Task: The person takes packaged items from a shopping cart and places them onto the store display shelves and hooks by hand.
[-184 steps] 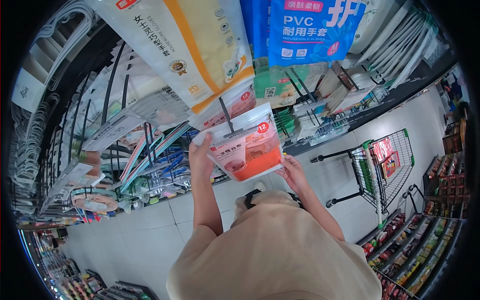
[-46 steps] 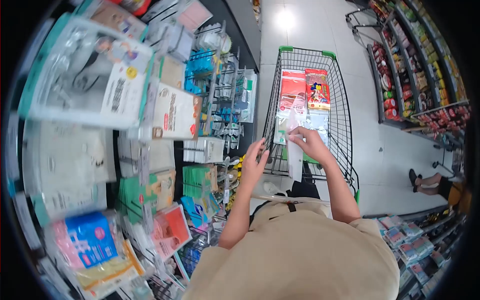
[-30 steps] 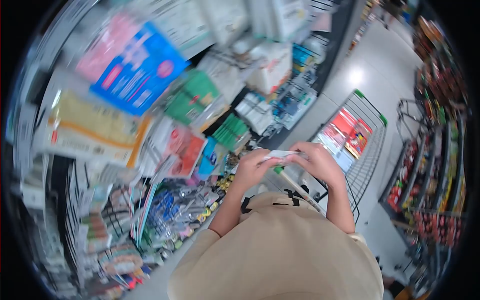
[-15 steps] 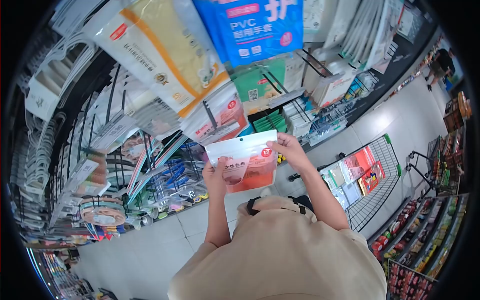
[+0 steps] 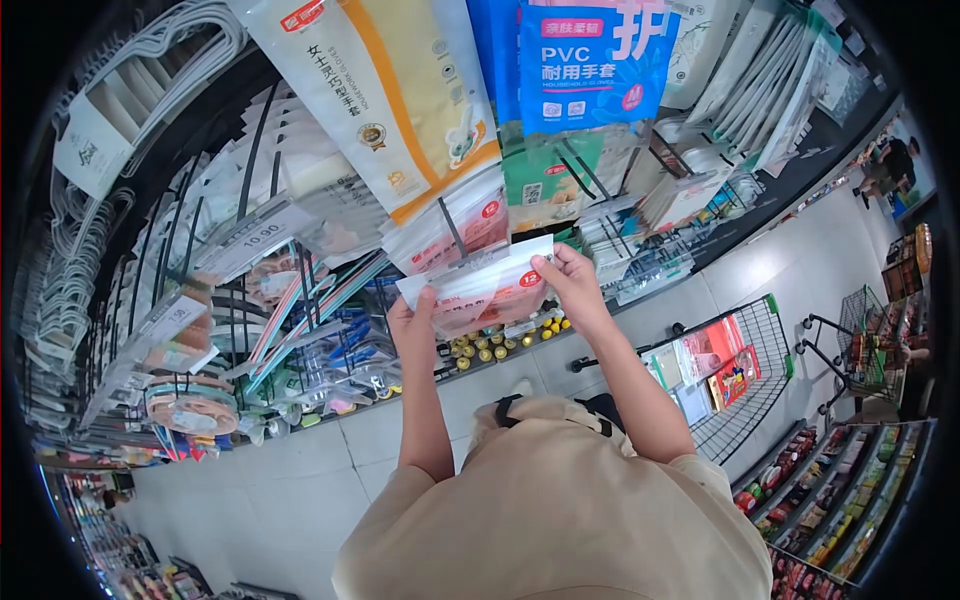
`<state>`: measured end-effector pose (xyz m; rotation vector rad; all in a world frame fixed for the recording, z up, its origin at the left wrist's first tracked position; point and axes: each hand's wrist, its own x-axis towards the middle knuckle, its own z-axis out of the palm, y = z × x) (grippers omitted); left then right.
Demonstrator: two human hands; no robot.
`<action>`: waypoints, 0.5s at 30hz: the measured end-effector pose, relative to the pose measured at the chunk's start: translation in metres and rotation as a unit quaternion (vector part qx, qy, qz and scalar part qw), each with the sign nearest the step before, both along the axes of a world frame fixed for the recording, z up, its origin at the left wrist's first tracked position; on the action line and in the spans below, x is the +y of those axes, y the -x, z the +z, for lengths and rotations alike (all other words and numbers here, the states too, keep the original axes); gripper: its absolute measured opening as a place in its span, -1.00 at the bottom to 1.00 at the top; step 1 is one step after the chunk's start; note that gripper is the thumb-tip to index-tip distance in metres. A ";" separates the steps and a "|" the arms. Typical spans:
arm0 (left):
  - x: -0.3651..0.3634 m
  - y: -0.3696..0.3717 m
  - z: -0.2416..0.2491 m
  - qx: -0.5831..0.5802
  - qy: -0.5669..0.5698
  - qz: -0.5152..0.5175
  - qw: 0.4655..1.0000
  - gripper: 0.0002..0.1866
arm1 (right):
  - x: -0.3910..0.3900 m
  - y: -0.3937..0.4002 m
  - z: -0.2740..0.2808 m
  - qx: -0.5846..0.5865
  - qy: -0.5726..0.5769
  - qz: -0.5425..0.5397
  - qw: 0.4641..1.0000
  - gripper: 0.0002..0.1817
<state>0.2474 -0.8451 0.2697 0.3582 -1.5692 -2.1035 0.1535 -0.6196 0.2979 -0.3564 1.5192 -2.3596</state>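
Note:
Both hands hold a white and red packet of disposable tablecloths [image 5: 490, 297] in front of my chest. My left hand [image 5: 412, 318] pinches its left edge, thumb on the printed face. At the upper right corner, my right hand [image 5: 574, 288] grips it with the thumb beside the red "12" circle. The packet is tipped back, so its face looks foreshortened. Just beyond its top edge, similar white and red packets [image 5: 455, 235] hang on a rack hook.
Yellow household glove packs [image 5: 405, 90] and blue PVC glove packs [image 5: 600, 75] hang above. Price tags [image 5: 262, 235] and hangers [image 5: 150, 75] stick out at left. A shopping cart [image 5: 755, 420] with several packages stands at right, another cart [image 5: 850, 345] behind it. A person [image 5: 890, 168] is farther off.
The packet has tilted from nearly face-on to steeply angled, and both hands have moved slightly up towards the rack. The hanging packs have shifted right in view.

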 end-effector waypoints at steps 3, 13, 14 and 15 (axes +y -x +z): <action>0.001 0.006 0.008 0.047 -0.023 0.005 0.999 -0.76 | -0.002 0.002 0.010 0.008 -0.007 0.003 1.000 -0.78; -0.002 0.020 0.010 0.044 -0.104 0.020 0.993 -0.83 | -0.017 0.013 0.016 -0.004 -0.014 -0.012 1.000 -0.78; -0.001 0.019 0.011 0.044 -0.103 0.023 0.993 -0.83 | -0.017 0.015 0.012 -0.014 -0.018 -0.007 1.000 -0.77; 0.000 0.019 0.012 0.044 -0.103 0.025 0.993 -0.83 | -0.017 0.014 0.013 -0.023 -0.022 -0.002 0.999 -0.76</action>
